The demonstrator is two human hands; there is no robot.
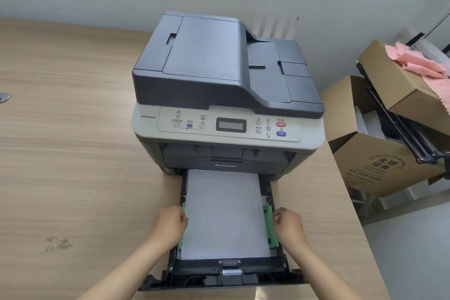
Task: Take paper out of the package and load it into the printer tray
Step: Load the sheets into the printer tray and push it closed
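The grey-and-black desktop printer (226,85) sits on the pale wood-grain table (68,153), and its black plastic paper tray (226,273) is pulled out toward the person, front lip past the table edge. A flat stack of white paper (224,214) already lies in the tray, its long axis running straight from the person into the machine, the far end slipping under the printer's front.

Both hands are down at the tray's sides, about halfway along the stack. The left hand (169,224) has its fingers curled in against the left edge of the paper, right where the green plastic side guide (180,243) shows below the wrist. The right hand (288,223) mirrors it, fingers bunched and pinched at the other green side guide (270,226), which stands slightly off the paper's right edge with a strip of tray floor showing between. So the paper lies between the two hands, inward from each set of fingertips, neither hand clearly nearer. Whether the fingers are actually squeezing the guide tabs or just resting on them I can't tell from here; the knuckles hide the contact.

It looks to me as though the sheets are in and the guides are being snugged to the stack. That calls for an inward push from both sides, then sliding the tray along that same long axis into the printer.
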